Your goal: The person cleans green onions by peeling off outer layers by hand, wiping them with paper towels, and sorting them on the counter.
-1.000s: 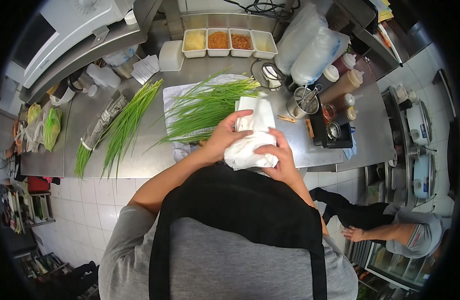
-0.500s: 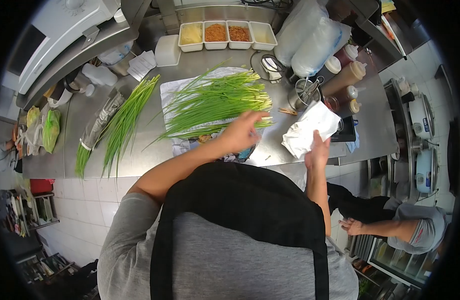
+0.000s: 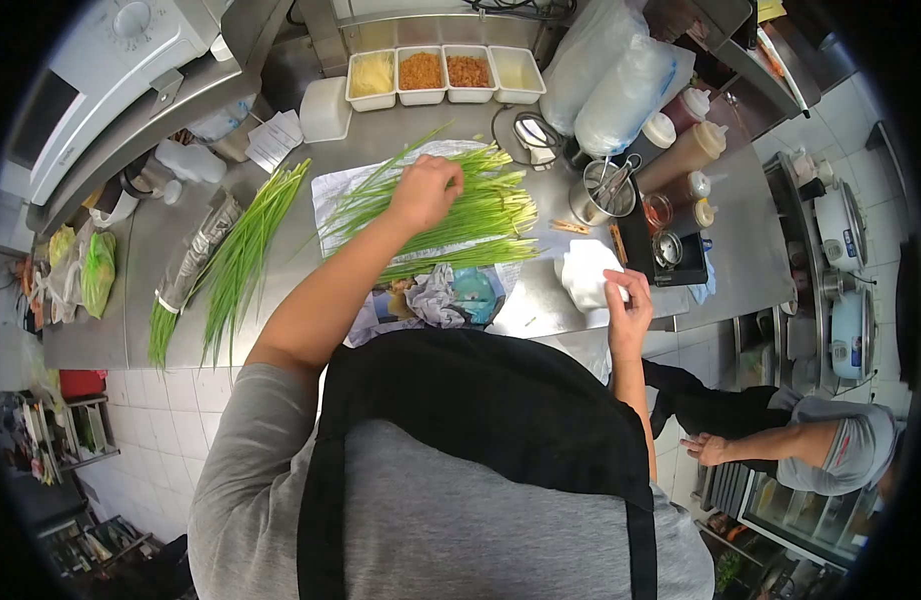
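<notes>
Long green chives [image 3: 471, 205] lie spread over newspaper [image 3: 331, 200] on the steel counter. My left hand [image 3: 429, 195] is over the middle of them, its fingers curled inward; what sits between the fingertips is hidden. On the right, my right hand [image 3: 631, 305] pinches the edge of a folded white cloth or paper towel [image 3: 584, 272] just above the counter. Crumpled newspaper [image 3: 431, 298] lies at the counter's front, below the chives. A second bunch of chives [image 3: 251, 255] rests to the left, beside a newspaper-wrapped bundle [image 3: 199, 245].
White tubs [image 3: 419, 78] of chopped food line the back. A steel pot [image 3: 601, 195] with utensils, a clothespin [image 3: 571, 226], a black tray [image 3: 691, 265] and sauce bottles [image 3: 693, 150] stand right. Plastic bags [image 3: 99, 270] sit far left. Another person's hand [image 3: 706, 448] shows at lower right.
My left hand has moved up and left, from the cut ends to the middle of the chives, and its fingers have curled. The white cloth has shifted slightly left and lower, still in my right hand.
</notes>
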{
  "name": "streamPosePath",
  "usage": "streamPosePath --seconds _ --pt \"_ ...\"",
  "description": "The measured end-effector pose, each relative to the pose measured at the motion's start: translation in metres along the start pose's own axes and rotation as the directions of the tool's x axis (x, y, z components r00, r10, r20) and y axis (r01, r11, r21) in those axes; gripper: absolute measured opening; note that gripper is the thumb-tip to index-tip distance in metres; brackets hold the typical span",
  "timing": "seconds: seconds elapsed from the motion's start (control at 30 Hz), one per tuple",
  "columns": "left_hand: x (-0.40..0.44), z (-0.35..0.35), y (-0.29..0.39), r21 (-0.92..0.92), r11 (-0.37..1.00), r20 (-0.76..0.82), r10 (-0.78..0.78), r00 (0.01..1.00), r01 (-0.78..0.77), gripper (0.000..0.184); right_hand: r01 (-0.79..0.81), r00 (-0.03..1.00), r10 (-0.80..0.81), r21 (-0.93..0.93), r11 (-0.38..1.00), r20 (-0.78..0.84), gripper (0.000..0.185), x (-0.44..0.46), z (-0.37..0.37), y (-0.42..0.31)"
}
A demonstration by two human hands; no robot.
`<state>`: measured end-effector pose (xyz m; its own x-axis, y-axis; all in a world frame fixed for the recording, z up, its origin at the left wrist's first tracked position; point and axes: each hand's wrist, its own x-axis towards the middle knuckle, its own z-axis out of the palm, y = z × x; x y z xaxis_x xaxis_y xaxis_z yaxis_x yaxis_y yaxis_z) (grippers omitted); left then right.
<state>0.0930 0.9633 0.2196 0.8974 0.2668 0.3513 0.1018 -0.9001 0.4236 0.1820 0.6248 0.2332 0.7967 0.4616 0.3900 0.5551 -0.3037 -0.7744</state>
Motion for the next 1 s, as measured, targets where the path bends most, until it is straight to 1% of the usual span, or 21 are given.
streamPosePath --seconds 0.03,0.07,0.1,0.17,0.2,0.27,0.3,0.33,0.37,0.4,0.43,0.47,0.5,0.53,0.57,0.63,0.7,0.73,0.83,0.93,1.0 --pt "0.005 -0.01 0.005 -0.192 0.979 0.007 -0.071 0.997 0.071 0.011 0.007 1.0 -0.007 -0.055 0.998 -0.011 0.018 0.002 0.004 0.003" --pt "0.01 -0.021 0.01 -0.376 0.916 0.027 -0.137 0.99 0.137 0.012 -0.165 0.981 0.166 0.015 0.986 -0.102 0.027 0.005 0.013 0.006" --pt "0.016 -0.031 0.016 -0.545 0.815 0.058 -0.196 0.979 0.195 0.012 -0.145 0.979 0.156 0.091 0.985 -0.129 0.028 0.013 0.019 -0.002" --pt "0.025 -0.043 0.024 -0.738 0.657 0.06 -0.162 0.985 0.153 0.013 -0.096 0.973 0.141 0.238 0.966 -0.181 0.031 0.037 0.033 -0.028" --pt "0.03 -0.049 0.03 -0.818 0.56 0.059 -0.144 0.988 0.13 0.014 -0.092 0.981 0.133 0.271 0.958 -0.138 0.033 0.049 0.039 -0.038" --pt "0.029 -0.063 0.057 -0.881 0.446 0.102 -0.142 0.985 0.156 0.013 -0.099 0.993 0.114 0.335 0.937 -0.023 0.036 0.072 0.053 -0.044" --pt "0.026 -0.065 0.069 -0.908 0.384 0.125 -0.139 0.982 0.17 0.013 -0.094 0.995 0.103 0.33 0.939 -0.009 0.035 0.082 0.059 -0.062" --pt "0.023 -0.061 0.076 -0.895 0.416 0.11 -0.146 0.983 0.162 0.013 -0.157 0.987 0.154 0.463 0.872 0.045 0.034 0.089 0.071 -0.073" --pt "0.019 -0.055 0.082 -0.881 0.448 0.096 -0.154 0.983 0.156 0.012 -0.222 0.975 0.197 0.581 0.783 0.108 0.033 0.094 0.08 -0.081" --pt "0.016 -0.051 0.086 -0.866 0.478 0.08 -0.164 0.983 0.15 0.012 -0.325 0.945 0.222 0.774 0.543 0.241 0.034 0.096 0.082 -0.087" --pt "0.012 -0.049 0.089 -0.845 0.517 0.047 -0.181 0.982 0.136 0.012 -0.419 0.904 0.203 0.874 0.249 0.375 0.035 0.098 0.083 -0.093" --pt "0.009 -0.047 0.09 -0.822 0.555 0.014 -0.198 0.98 0.124 0.012 -0.492 0.856 0.141 0.868 -0.069 0.497 0.036 0.1 0.084 -0.097" --pt "0.007 -0.046 0.092 -0.798 0.592 -0.021 -0.216 0.976 0.114 0.012 -0.516 0.843 0.117 0.85 -0.106 0.526 0.037 0.098 0.086 -0.097" --pt "0.005 -0.046 0.095 -0.8 0.592 -0.056 -0.24 0.969 0.1 0.01 -0.538 0.828 0.094 0.831 -0.142 0.552 0.038 0.093 0.087 -0.094" --pt "0.003 -0.046 0.097 -0.767 0.633 -0.062 -0.239 0.969 0.107 0.009 -0.558 0.814 0.072 0.811 -0.177 0.576 0.039 0.088 0.086 -0.091" --pt "0.0 -0.047 0.102 -0.696 0.707 -0.068 -0.234 0.97 0.122 0.009 -0.562 0.816 0.109 0.823 -0.079 0.567 0.034 0.081 0.09 -0.087" --pt "-0.003 -0.041 0.103 -0.697 0.711 -0.079 -0.206 0.975 0.093 0.009 -0.551 0.829 0.112 0.834 -0.001 0.548 0.033 0.076 0.095 -0.079" --pt "-0.004 -0.039 0.103 -0.696 0.713 -0.085 -0.19 0.978 0.078 0.01 -0.555 0.827 0.14 0.83 0.05 0.544 0.032 0.076 0.095 -0.081" --pt "-0.009 -0.041 0.104 -0.61 0.789 -0.053 -0.133 0.99 0.073 0.009 -0.509 0.86 0.168 0.839 0.194 0.482 0.03 0.075 0.097 -0.077" --pt "-0.005 -0.051 0.096 -0.512 0.858 -0.232 -0.112 0.966 -0.024 0.009 -0.456 0.89 0.187 0.817 0.354 0.415 0.028 0.077 0.099 -0.067" --pt "-0.002 -0.053 0.093 -0.578 0.813 -0.123 -0.17 0.978 0.069 0.01 -0.461 0.887 0.172 0.813 0.355 0.428 0.028 0.075 0.101 -0.07"
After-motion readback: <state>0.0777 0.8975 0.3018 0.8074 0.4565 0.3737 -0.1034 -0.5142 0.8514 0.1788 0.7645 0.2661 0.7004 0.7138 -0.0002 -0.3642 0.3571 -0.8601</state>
